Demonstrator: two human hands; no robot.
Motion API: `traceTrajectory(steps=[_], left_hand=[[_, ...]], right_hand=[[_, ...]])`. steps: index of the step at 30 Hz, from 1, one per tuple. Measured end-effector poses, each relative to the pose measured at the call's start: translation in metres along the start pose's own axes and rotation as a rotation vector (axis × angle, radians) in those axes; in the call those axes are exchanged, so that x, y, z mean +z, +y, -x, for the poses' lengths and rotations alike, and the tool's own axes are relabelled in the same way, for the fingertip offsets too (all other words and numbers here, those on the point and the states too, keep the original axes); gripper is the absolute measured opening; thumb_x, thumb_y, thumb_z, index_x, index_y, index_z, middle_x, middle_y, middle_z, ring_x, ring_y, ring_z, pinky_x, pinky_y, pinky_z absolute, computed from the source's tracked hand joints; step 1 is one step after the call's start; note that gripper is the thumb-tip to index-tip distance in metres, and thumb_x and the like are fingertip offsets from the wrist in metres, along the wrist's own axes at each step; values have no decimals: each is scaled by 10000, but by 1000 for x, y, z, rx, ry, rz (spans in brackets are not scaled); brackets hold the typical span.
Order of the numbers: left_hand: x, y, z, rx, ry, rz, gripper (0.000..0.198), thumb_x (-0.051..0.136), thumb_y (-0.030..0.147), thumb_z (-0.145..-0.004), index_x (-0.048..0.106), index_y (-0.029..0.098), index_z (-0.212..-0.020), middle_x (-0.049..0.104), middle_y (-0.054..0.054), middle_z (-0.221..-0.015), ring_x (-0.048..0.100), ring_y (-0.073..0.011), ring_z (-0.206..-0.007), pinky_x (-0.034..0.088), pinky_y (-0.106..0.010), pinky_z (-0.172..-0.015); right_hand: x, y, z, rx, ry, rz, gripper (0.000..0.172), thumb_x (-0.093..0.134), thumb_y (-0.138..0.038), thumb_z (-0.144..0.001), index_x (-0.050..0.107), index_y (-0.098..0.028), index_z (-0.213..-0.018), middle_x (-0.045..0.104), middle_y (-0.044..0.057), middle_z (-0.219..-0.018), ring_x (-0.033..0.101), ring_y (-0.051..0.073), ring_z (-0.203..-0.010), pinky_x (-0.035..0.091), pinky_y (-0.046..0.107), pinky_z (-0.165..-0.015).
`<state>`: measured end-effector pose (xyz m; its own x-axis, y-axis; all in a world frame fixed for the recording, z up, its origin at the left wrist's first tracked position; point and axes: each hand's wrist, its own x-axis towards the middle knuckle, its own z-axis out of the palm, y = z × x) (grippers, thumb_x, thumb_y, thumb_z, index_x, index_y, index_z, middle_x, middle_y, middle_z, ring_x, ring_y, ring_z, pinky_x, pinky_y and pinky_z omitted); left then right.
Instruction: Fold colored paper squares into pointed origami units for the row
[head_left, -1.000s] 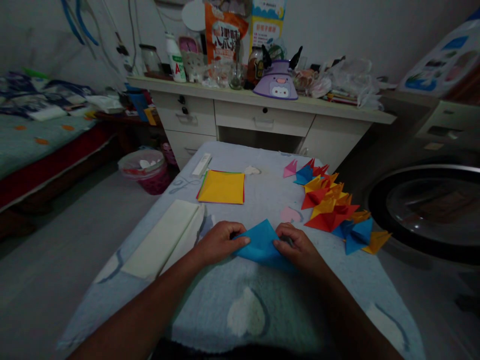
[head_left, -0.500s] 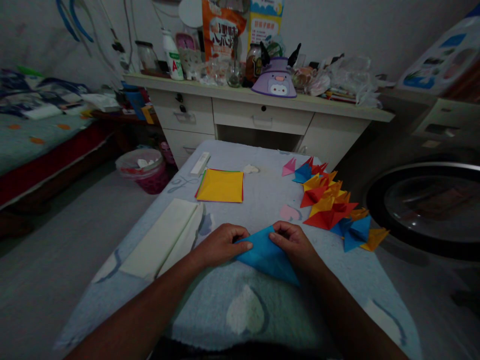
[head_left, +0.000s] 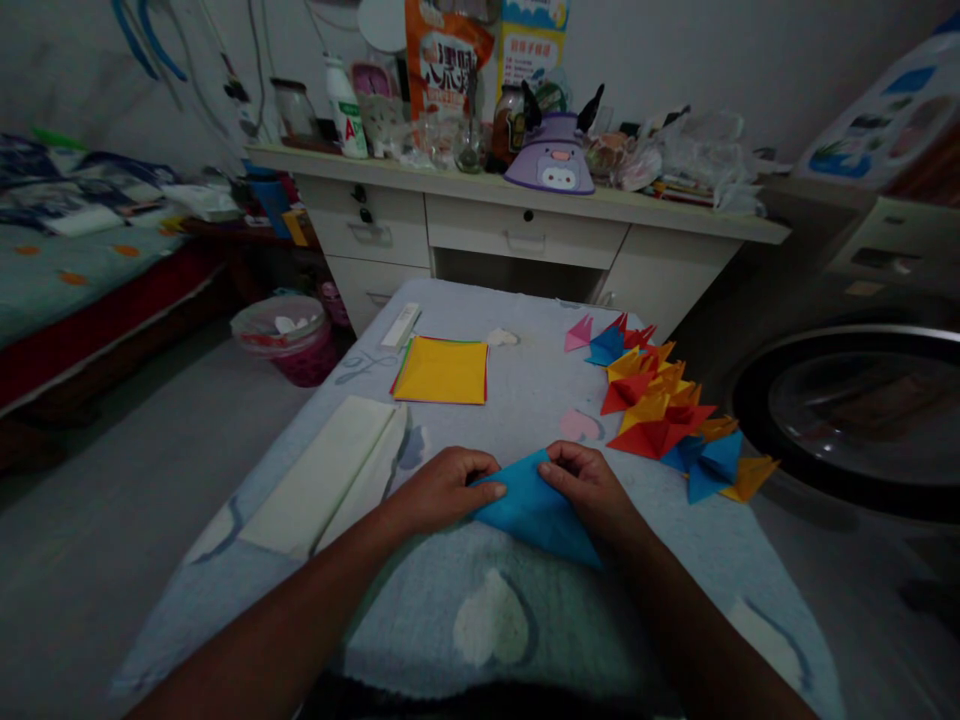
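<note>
Blue paper, folded into a crisp, pointed shape, sits between the person's two hands at the near part of a cloth-covered table. The left hand pinches its left corner between thumb and curled fingers; the right hand grips near its top corner the same way, while one sharp tip slopes down below the right wrist.

Pale blue cloth covers the tabletop, soft and slightly fuzzy, printed with hearts. Beyond the left hand lies a stack of flat square sheets, yellow uppermost, with red and green edges peeping out; just behind it is a slim white box. A long cream folded piece lies beside the left forearm, whether paper or fabric I cannot tell. Along the right edge runs a crowded row of folded paper figures, angular and spiky, in red, orange, yellow, blue and pink.

Past the table stands a white desk with drawers, its top crowded with a purple visor, a glossy orange packet and crinkled clear plastic. A round-doored washing machine stands at right; a pink lined bin and a bed are at left.
</note>
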<state>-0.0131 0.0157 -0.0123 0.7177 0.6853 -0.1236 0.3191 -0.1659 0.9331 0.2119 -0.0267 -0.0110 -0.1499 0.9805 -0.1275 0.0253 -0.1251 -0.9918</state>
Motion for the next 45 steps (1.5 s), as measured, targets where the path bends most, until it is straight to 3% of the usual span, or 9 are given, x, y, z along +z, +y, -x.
traceTrajectory(steps=[45], left_hand=[[3,-4,-2,4,89,14,288,546,400,-843,597,136,-738,444,33,-619,407,-93,-578,286,-205,-522]], right_hand=[[-2,0,-2,12,51,10,357,729,-499,-694,555,-187,-688,474,-43,-598,385,93,-539,307,233,-510]])
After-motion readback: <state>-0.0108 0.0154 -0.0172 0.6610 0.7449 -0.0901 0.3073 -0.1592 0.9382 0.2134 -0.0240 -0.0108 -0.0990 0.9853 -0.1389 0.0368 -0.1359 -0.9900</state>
